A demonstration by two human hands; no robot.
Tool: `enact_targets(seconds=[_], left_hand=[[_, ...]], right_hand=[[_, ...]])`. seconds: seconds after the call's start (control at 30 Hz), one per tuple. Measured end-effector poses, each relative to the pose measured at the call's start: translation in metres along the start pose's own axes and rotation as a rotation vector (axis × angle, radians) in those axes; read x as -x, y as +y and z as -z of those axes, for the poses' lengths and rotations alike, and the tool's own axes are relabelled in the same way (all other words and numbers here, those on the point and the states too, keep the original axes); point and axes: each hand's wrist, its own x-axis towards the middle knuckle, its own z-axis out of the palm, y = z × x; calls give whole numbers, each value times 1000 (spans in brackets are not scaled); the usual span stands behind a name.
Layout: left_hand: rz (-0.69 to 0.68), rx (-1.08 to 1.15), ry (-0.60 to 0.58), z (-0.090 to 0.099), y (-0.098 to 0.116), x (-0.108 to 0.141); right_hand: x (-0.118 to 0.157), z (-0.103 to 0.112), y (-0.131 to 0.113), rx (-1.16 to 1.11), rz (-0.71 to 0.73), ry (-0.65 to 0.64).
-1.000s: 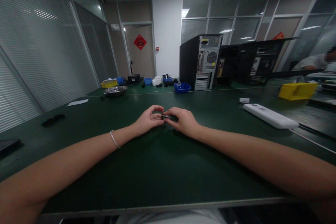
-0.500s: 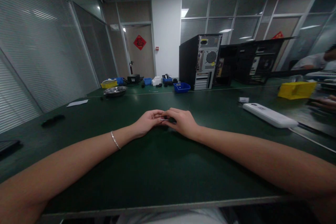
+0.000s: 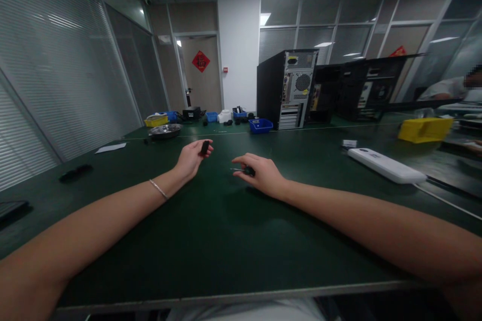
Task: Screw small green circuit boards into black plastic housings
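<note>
My left hand (image 3: 191, 157) is raised over the green table (image 3: 226, 251), its fingers closed on a small black block-shaped piece (image 3: 205, 148). What that piece is, I cannot make out. To the right of it, my right hand (image 3: 262, 172) grips a small screwdriver by its dark handle (image 3: 249, 171). The thin metal shaft (image 3: 237, 169) points left, between thumb and forefinger. A gap of table separates the two hands.
A black computer tower (image 3: 288, 89) stands at the back, beside a blue bin (image 3: 261, 126). A metal dish (image 3: 164, 131) lies back left. Right of my hands are a white power bank (image 3: 387, 165) with a cable and a yellow bin (image 3: 425, 130). Another person sits far right.
My hands were together in the middle; the left has moved away left and farther back with the black piece. My right hand has stayed nearly in place, and its screwdriver now shows more clearly.
</note>
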Motion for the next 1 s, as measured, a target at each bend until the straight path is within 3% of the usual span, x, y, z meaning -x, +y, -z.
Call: enact_targets(seconds=[0.13,0.37,0.6,0.77,1.0], left_hand=[[63,-2,-5,3,-2,0],[175,-95,-263,-21,-7,25],[163,-190,-375,-26,-5,33],[89,-336,-475,-26,-6,37],[-80,-448,-454,-26,-3,37]], right_hand=[[-1,-1,1,-2,-15,-2],[-1,-4,7,5,-119,-8],[-2,-5,11,39,-177,-40],[-2,-5,12,70,-172,-58],[-2,-2,10,82,-156,-73]])
